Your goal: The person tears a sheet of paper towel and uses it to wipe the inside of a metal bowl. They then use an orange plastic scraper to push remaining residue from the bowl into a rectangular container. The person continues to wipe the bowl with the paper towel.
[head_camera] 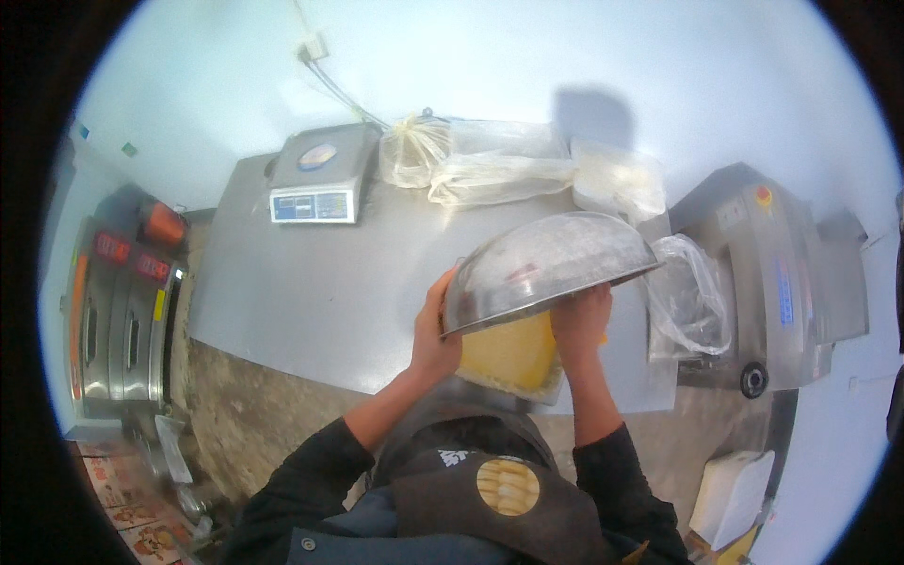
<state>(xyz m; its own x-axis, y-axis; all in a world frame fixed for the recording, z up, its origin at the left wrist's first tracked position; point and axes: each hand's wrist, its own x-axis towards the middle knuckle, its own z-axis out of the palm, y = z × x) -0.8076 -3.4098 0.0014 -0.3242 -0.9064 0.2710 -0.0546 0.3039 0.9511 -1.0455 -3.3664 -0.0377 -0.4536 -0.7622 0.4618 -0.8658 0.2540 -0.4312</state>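
A large stainless steel mixing bowl is tipped over in front of me, its outside facing up and its rim slanting. My left hand grips the bowl's left edge, thumb side against the metal. Under the rim on the right reaches my right hand; the bowl hides its fingers, so I cannot tell what they hold. Directly below the bowl, at the table's front edge, is a yellow container or slab with a pale, crumbly-looking border. The bowl covers its far part, and the inside of the bowl is out of sight.
The metal table carries a digital scale and several plastic bags along the wall. A clear plastic bag lies by a steel machine at right. A deck oven stands left; a white foam box sits lower right.
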